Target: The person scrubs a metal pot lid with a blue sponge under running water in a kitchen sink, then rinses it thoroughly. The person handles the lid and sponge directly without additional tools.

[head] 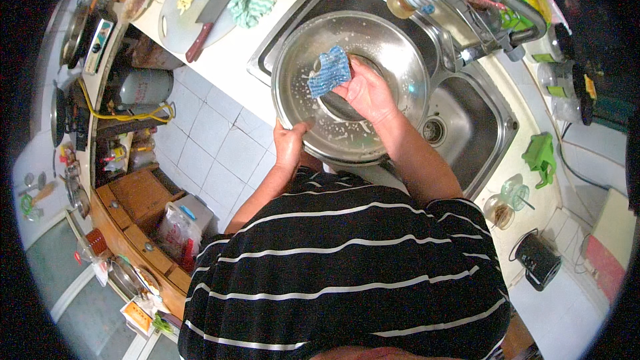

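A wide stainless steel basin with soapy spatter on its inner wall is held over the double sink. My left hand grips its rim at the near left, thumb on the inside. Inside the basin's mouth, my right hand pinches a blue scrubbing cloth between thumb and fingers. The cloth bunches up to the left of the fingers. Whether it touches the metal I cannot tell. Part of the basin's bottom is hidden behind my right hand and the cloth.
A kitchen knife lies on a cutting board with chopped pale food, beside a green cloth. The faucet juts over the sink from the right. Right of the basin is the smaller sink bowl. Glass jars stand on the right counter.
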`<state>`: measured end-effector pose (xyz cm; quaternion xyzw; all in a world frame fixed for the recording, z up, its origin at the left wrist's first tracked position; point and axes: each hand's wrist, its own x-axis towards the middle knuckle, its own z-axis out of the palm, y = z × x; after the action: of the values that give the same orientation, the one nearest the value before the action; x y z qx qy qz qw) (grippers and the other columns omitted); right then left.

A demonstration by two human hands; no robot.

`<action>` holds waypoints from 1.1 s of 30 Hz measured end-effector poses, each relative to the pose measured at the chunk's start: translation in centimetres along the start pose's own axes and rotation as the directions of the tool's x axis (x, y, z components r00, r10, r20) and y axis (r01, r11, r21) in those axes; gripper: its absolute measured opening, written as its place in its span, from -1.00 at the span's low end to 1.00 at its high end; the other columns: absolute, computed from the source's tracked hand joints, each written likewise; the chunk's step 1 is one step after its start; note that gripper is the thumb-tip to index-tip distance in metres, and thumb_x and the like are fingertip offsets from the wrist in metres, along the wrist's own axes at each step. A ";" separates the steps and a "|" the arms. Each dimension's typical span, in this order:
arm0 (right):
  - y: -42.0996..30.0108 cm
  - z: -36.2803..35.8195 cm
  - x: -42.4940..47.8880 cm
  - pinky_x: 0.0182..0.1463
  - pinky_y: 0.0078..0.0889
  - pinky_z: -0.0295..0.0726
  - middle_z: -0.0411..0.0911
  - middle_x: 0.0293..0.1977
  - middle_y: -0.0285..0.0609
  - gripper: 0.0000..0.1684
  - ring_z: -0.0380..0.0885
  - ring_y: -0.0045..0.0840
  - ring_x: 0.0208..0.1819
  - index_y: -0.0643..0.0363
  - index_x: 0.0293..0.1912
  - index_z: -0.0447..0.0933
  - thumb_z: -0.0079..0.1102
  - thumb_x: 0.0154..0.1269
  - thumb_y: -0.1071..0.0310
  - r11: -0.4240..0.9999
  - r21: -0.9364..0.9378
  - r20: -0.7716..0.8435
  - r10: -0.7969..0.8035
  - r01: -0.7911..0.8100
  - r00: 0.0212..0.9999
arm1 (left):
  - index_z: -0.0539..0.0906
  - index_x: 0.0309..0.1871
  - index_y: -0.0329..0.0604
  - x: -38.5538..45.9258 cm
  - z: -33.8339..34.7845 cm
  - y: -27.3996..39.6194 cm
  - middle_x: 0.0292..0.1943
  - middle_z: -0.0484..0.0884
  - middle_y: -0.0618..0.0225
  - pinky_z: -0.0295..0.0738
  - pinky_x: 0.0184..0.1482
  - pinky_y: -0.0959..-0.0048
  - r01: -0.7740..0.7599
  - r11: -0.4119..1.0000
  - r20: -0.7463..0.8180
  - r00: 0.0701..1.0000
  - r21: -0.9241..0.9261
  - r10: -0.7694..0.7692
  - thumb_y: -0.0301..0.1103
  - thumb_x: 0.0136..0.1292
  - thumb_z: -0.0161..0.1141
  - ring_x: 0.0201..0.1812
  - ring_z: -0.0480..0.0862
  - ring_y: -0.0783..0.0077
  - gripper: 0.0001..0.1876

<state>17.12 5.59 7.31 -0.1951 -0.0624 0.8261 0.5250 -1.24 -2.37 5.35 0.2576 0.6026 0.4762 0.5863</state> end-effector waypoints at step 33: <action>6.9 -2.3 -2.4 -0.15 -0.06 0.46 0.47 -0.36 0.08 -0.88 0.48 -0.03 -0.26 0.27 -0.36 0.45 0.09 0.05 0.44 -0.519 -0.855 0.196 -0.274 0.027 0.942 | 0.46 -0.04 -0.28 0.1 0.7 -0.8 -0.29 0.60 0.29 0.48 -0.25 0.47 -0.056 0.998 -0.059 0.997 -0.011 0.055 -0.67 -0.05 0.09 -0.31 0.56 0.44 -0.59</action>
<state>13.13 0.19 3.66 -0.5946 -0.7311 0.2520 0.2200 -0.41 -2.48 4.69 0.2565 0.6090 0.5035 0.5566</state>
